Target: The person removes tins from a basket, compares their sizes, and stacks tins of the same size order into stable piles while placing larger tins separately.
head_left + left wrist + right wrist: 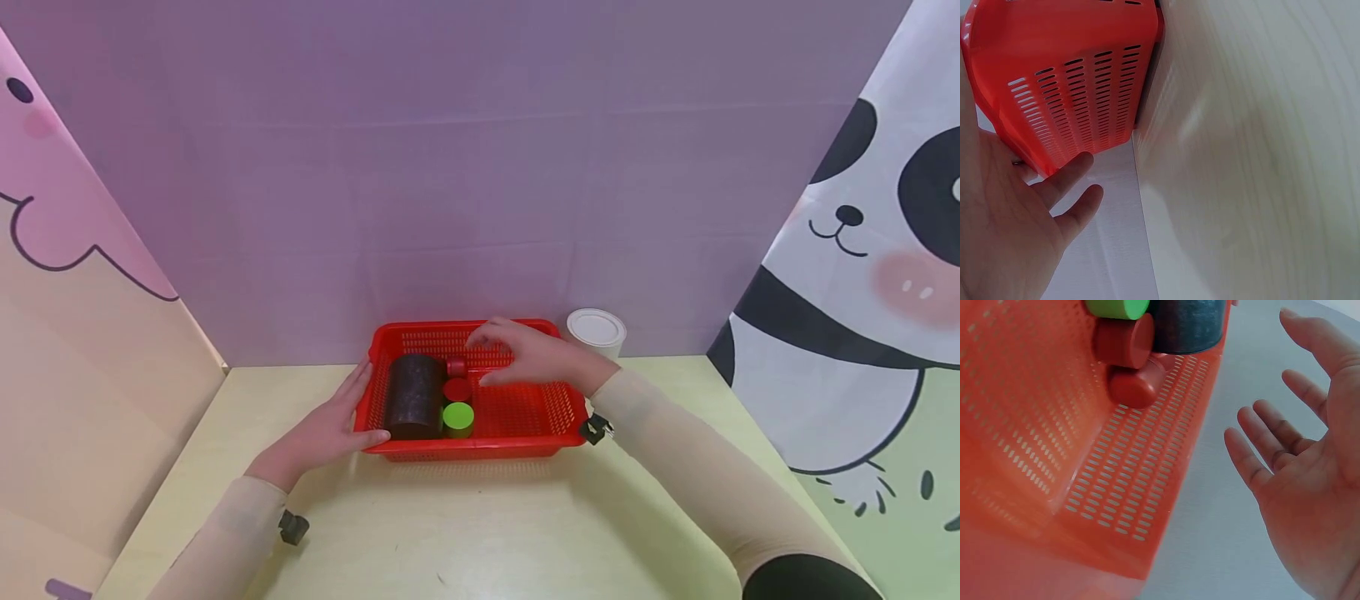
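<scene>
On the table stands a red plastic basket [517, 446] with slotted walls. At its left rim, my left hand [330, 429] touches the edge, thumb along the front corner; in the left wrist view its fingers [1075, 219] are extended beside the wall. My right hand [536, 354] hovers over the right half of the basket, fingers loosely bent, holding nothing. Inside, on the left, lies a large dark cylinder [415, 396]. Beside it are a green cylinder [458, 417], a red cylinder [457, 389] and another small red cylinder [456, 367] lying on its side.
A white lidded can [597, 331] stands just behind the basket's right side, partly hidden by the right wrist. A purple cloth backdrop [465, 183] closes off the rear. Printed panels flank the pale wooden table [450, 533], with a panda [847, 350] on the right.
</scene>
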Available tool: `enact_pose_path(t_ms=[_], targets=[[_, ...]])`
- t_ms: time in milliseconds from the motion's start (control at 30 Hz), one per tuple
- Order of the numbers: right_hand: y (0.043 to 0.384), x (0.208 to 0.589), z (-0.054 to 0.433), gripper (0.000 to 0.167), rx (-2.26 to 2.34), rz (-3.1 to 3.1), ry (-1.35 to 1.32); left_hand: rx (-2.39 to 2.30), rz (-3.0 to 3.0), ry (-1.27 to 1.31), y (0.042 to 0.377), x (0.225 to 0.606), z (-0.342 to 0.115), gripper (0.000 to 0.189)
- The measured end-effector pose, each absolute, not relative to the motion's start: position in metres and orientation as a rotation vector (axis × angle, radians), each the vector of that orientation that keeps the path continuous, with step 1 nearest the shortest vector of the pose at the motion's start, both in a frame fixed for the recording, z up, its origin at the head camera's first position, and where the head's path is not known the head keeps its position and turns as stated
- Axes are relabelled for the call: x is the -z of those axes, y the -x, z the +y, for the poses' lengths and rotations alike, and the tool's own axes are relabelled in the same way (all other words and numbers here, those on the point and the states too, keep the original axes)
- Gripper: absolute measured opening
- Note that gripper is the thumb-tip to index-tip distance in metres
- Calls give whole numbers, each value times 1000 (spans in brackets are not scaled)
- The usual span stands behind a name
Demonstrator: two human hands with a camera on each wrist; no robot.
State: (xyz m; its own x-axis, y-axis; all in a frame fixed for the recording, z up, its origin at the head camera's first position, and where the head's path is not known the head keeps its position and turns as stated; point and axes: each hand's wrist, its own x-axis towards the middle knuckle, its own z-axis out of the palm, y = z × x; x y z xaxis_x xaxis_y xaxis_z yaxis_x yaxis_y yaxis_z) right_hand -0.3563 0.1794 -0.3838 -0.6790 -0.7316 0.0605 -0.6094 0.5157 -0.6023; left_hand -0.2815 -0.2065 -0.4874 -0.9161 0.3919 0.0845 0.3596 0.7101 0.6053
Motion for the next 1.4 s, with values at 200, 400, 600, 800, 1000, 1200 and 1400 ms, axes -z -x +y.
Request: enact_pose_path(t_ms=[200, 400, 600, 800, 1000, 1200, 1400], targets=[[364, 385, 172, 59, 872, 2515, 1187, -996, 2862, -617, 282, 491, -208, 124], [369, 391, 165, 58, 850, 2464, 1154, -999, 2858, -613, 282, 491, -207, 124], [376, 401, 161, 62, 842, 2360, 1127, -967, 2865, -637, 281, 491, -206, 124], [383, 405, 154, 66, 798, 2317, 1168, -979, 2864, -634, 281, 487, -206, 123], [383, 403, 146, 62, 696, 2331, 1145, -997, 2857, -638, 281, 487, -204, 121], [381, 407, 143, 61, 654, 2330, 1092, -993, 2854, -660, 281, 493, -205, 125], [381, 413, 142, 60, 619, 2339, 1070, -976, 2861, -669, 280, 494, -205, 124]])
